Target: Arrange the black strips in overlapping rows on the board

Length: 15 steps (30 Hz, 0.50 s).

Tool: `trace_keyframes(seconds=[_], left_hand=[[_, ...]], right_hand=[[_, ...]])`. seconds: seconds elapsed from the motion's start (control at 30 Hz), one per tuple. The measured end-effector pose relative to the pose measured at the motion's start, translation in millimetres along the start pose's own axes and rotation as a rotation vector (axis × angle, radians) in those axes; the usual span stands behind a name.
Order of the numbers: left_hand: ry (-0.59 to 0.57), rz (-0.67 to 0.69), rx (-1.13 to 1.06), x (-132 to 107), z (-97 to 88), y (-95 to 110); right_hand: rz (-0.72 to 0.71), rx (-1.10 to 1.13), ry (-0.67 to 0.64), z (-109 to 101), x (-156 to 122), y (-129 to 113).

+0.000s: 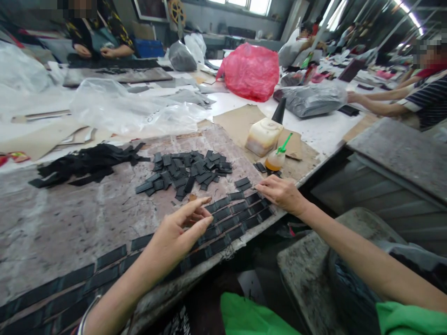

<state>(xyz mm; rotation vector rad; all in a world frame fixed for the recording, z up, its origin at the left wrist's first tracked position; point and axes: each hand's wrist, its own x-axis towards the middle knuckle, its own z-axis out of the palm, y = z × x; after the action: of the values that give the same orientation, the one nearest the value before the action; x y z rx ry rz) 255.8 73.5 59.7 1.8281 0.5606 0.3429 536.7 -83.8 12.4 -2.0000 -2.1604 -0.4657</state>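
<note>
My left hand (pixel 183 225) hovers over rows of small black strips (pixel 221 215) laid along the table's near edge. Its thumb and fingers are apart, with nothing visible between them. At the right end of those rows is my right hand (pixel 282 191), its fingertips pinched together low over the strips. Whatever it may hold is too small to make out. Just left of its fingertips lie a couple of loose black pieces (pixel 243 183). Beyond my hands sits a loose heap of short black pieces (pixel 190 170), and farther left a tangle of longer black strips (pixel 91 160).
A small bottle of amber liquid with a green stick (pixel 274 160) stands beyond my right hand, beside a stained plastic container (pixel 263 136). Farther back are a red plastic bag (pixel 249 72) and clear plastic sheeting (pixel 139 109). Other people work across and to the right.
</note>
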Motion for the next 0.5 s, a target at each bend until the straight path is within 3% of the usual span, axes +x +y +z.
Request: trace_keyframes(seconds=[0.23,0.5], left_hand=[[0.012,-0.022,0.032,-2.7,3.0,-4.1],[0.046,-0.044,0.014,-10.0,0.0,-11.6]], right_hand=[[-0.125,-0.019,0.006,16.3,7.0,0.8],[-0.087,-0.013,0.037,29.2,19.6,10.0]])
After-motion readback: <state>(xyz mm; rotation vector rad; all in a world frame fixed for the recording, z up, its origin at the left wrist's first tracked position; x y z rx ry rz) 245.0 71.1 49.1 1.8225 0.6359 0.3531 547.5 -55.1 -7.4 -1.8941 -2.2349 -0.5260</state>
